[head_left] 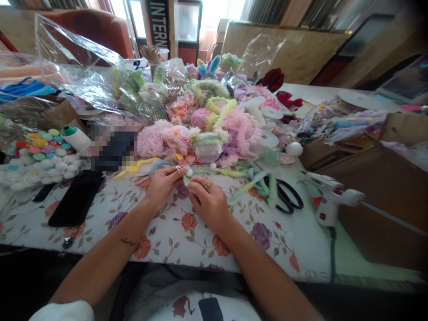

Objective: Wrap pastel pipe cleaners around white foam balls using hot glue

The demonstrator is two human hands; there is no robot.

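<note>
My left hand [164, 185] is closed in a pinch on a small white fluffy piece [189, 171], just above the flowered cloth. From its underside a pale green tip [186, 180] shows, and the fingertips of my right hand [209, 200], which wears a ring, are pinched at it. Whether the white and green parts are joined, I cannot tell. Behind my hands, pastel green and yellow ribbon strips [230, 172] lie across the cloth. Black-handled scissors [290, 196] rest to the right, partly under a fuzzy green strip [272, 189].
A white hot glue gun [329, 198] stands at the right beside a cardboard box [377, 200]. On the left lie a black phone [77, 196] and bags of coloured and white pom-poms [47, 147]. A heap of pink fluffy trims [240, 129] fills the back, with clear plastic wrap [83, 62].
</note>
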